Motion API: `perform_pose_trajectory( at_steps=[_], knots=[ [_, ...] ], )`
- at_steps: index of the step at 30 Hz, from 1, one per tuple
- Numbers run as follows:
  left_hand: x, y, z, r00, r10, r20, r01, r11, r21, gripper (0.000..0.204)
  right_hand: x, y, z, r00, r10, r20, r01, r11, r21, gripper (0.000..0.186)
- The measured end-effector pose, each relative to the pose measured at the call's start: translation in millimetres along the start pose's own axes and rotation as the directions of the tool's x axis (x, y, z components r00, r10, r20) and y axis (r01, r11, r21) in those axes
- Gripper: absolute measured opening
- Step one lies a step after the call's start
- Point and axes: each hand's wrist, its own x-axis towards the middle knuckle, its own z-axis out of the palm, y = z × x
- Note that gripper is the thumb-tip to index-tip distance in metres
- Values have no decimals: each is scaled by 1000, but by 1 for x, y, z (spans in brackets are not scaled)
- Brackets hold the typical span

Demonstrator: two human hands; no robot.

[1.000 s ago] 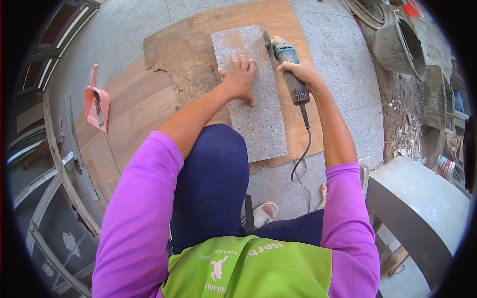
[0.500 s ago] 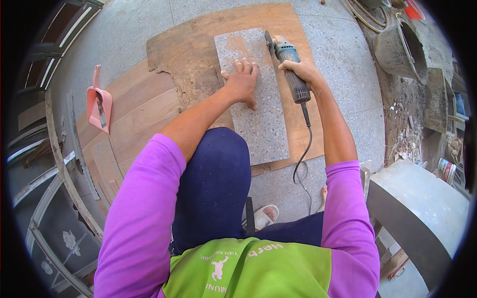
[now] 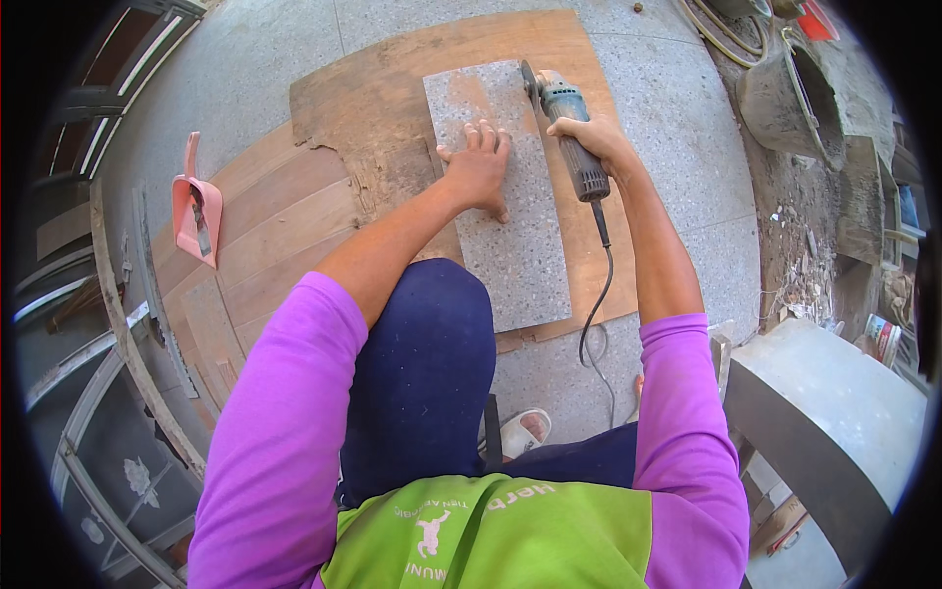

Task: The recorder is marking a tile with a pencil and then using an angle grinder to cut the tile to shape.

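A long grey speckled stone slab (image 3: 520,255) lies on a worn brown plywood sheet (image 3: 363,88). Pressed on its upper half, my left hand (image 3: 478,172) rests with fingers spread. My right hand (image 3: 601,140) is wrapped round the body of a blue-and-black angle grinder (image 3: 585,169). The grinder's disc (image 3: 532,83) stands at the slab's far right edge; whether it cuts into the stone I cannot tell. From the tool's rear a dark cord (image 3: 610,270) curves down toward my feet. My bent knee (image 3: 432,314) is beside the slab's near left side.
A pink dustpan (image 3: 199,218) with a tool in it lies at the left on wooden boards (image 3: 265,226). Metal frames (image 3: 88,383) line the left edge. At the far right is a dirty bucket (image 3: 785,103) beside rubble; a grey bench-like piece (image 3: 834,393) stands near my right arm.
Very little differs. The slab, plywood and dustpan appear slightly lower in the picture, and the grinder sits at nearly the same place along the slab's edge.
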Motion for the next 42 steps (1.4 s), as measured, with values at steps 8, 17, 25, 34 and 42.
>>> perform_pose_trajectory(
  at_steps=[8, 17, 25, 34, 42],
  knots=[
    [0, -2, 1, 1000, -18, -3, 18, 1000, -6, 150, 1, -5, 2, 1000, -29, -4, 29, 1000, 3, 56],
    [1, -5, 5, 1000, -16, -19, 16, 1000, -3, 150, 2, -14, 2, 1000, -22, 13, 21, 1000, 9, 53],
    [0, 0, 0, 1000, -23, 8, 23, 1000, 3, 150, 4, -18, 0, 1000, -26, 13, 26, 1000, -4, 55],
    [-1, -1, 1, 1000, -18, 20, 18, 1000, -6, 151, -8, -15, -4, 999, -48, 7, 48, 998, 43, 51],
    [2, -3, 5, 999, -32, 24, 32, 999, 16, 152, -62, 23, -6, 998, -60, -32, 60, 998, -1, 45]
  ],
)
